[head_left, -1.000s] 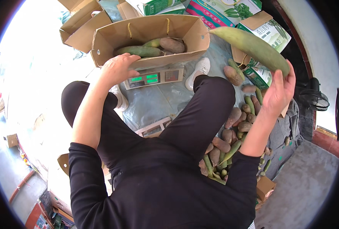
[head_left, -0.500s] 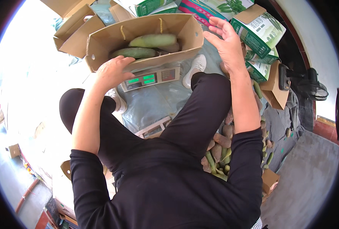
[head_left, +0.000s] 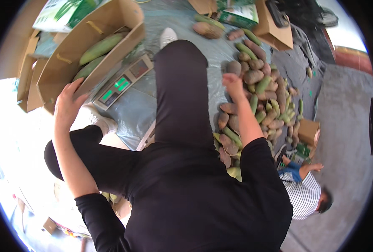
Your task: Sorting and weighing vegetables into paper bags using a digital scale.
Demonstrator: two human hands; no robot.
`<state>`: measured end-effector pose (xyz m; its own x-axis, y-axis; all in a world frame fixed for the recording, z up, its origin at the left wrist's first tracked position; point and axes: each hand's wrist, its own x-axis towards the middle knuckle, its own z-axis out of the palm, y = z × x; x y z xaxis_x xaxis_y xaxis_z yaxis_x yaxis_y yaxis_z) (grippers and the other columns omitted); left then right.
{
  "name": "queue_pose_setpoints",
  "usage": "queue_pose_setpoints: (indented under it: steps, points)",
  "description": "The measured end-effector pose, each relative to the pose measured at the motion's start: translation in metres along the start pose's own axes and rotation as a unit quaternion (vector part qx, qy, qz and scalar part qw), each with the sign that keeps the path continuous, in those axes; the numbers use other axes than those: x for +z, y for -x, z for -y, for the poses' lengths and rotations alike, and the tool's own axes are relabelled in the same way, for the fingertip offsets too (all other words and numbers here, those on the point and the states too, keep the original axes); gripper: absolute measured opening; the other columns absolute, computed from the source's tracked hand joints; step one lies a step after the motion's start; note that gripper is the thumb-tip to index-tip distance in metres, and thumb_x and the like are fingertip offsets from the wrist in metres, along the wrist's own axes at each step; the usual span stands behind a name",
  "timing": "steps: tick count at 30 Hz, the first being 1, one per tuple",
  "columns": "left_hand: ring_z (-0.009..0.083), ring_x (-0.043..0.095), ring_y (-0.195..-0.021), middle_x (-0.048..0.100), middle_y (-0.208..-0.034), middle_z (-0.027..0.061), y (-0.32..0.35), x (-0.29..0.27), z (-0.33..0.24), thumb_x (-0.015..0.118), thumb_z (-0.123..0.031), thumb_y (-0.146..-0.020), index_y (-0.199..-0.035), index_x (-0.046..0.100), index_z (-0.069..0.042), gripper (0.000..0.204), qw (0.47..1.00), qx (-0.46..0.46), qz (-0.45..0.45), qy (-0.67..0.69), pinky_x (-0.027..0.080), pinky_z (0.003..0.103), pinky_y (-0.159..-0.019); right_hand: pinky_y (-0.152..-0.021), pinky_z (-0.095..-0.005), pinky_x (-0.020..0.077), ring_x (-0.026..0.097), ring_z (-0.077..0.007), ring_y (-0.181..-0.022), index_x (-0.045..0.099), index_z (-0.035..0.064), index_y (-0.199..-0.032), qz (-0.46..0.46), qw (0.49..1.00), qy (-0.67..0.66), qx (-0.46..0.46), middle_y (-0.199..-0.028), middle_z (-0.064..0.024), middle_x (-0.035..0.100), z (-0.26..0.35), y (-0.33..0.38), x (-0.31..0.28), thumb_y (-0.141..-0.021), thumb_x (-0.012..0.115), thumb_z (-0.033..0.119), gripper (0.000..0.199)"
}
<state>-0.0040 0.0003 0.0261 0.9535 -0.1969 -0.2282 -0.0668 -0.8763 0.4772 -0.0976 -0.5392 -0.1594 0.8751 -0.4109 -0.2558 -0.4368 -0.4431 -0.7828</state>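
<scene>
My left hand is at the near rim of an open brown cardboard box, fingers over the edge and thumb on the outer wall. Inside lie two long green vegetables that look like radishes. The tilted box rests on a digital scale with lit green displays. To the right, my right hand hovers at the left edge of a heap of green and brownish vegetables. Nothing shows in that hand; its fingers are slightly blurred, so their pose is unclear.
Green-and-white printed cartons and an open brown carton stand beyond the heap. A dark fan is at the far right. Another person in a striped shirt is at lower right. Plastic sheeting covers the floor.
My view has turned right, so the box now appears farther left and more of the heap shows. My right hand has left the box's right end for the heap. My left hand stays at the rim.
</scene>
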Motion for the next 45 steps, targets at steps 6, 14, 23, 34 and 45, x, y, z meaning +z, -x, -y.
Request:
queue_pose_setpoints:
  steps: [6, 14, 23, 34, 45]
  points:
    - [0.0246, 0.055, -0.114, 0.059, -0.118, 0.0135, -0.015, 0.015, -0.002, 0.062, -0.003, -0.079, -0.124, 0.055, -0.006, 0.045, 1.000, -0.008, 0.017, 0.025, 0.043, 0.035, -0.096, -0.056, -0.0300, 0.0482, 0.060, -0.0127, -0.064, 0.065, 0.0029, -0.086, 0.345, 0.749, 0.556, -0.098, -0.071, -0.0039, 0.063, -0.163, 0.116, 0.020, -0.078, 0.063, 0.009, 0.011]
    - [0.0253, 0.056, -0.114, 0.061, -0.115, 0.0150, -0.015, 0.019, 0.015, 0.061, -0.006, -0.081, -0.124, 0.055, -0.005, 0.044, 0.998, 0.008, 0.006, 0.057, 0.045, 0.036, -0.093, -0.055, -0.0320, 0.0505, 0.065, -0.0166, -0.063, 0.066, 0.0053, -0.084, 0.245, 0.896, 0.271, 0.254, -0.073, -0.0096, 0.065, -0.167, 0.169, 0.027, -0.073, 0.067, 0.015, 0.015]
    - [0.0203, 0.059, -0.103, 0.062, -0.113, 0.0116, -0.012, 0.019, 0.002, 0.063, -0.006, -0.080, -0.123, 0.056, -0.004, 0.044, 0.997, -0.046, 0.016, 0.056, 0.045, 0.032, -0.090, -0.088, -0.0361, 0.0476, 0.061, -0.0291, -0.104, 0.059, 0.0044, -0.111, 0.053, 0.905, 0.239, 0.347, -0.109, -0.0163, 0.064, -0.198, 0.132, -0.023, -0.071, 0.069, 0.021, 0.044]
    - [0.0213, 0.059, -0.101, 0.062, -0.112, 0.0122, -0.014, 0.025, 0.007, 0.065, -0.008, -0.080, -0.121, 0.057, -0.002, 0.042, 0.999, -0.034, 0.010, 0.013, 0.045, 0.032, -0.089, -0.097, -0.0361, 0.0433, 0.047, -0.0324, -0.119, 0.049, 0.0107, -0.124, 0.046, 0.901, 0.209, 0.378, -0.128, -0.0153, 0.048, -0.186, 0.120, 0.002, -0.064, 0.075, 0.026, 0.067]
    - [0.0285, 0.061, -0.097, 0.063, -0.107, 0.0147, -0.018, 0.027, 0.000, 0.069, -0.012, -0.074, -0.117, 0.059, -0.004, 0.045, 1.000, 0.001, -0.016, -0.027, 0.046, 0.034, -0.085, -0.095, -0.0481, 0.0417, 0.045, -0.0263, -0.122, 0.049, 0.0179, -0.122, 0.257, 0.812, 0.476, 0.220, -0.125, -0.0065, 0.050, -0.123, 0.142, 0.056, -0.069, 0.073, 0.027, 0.058]
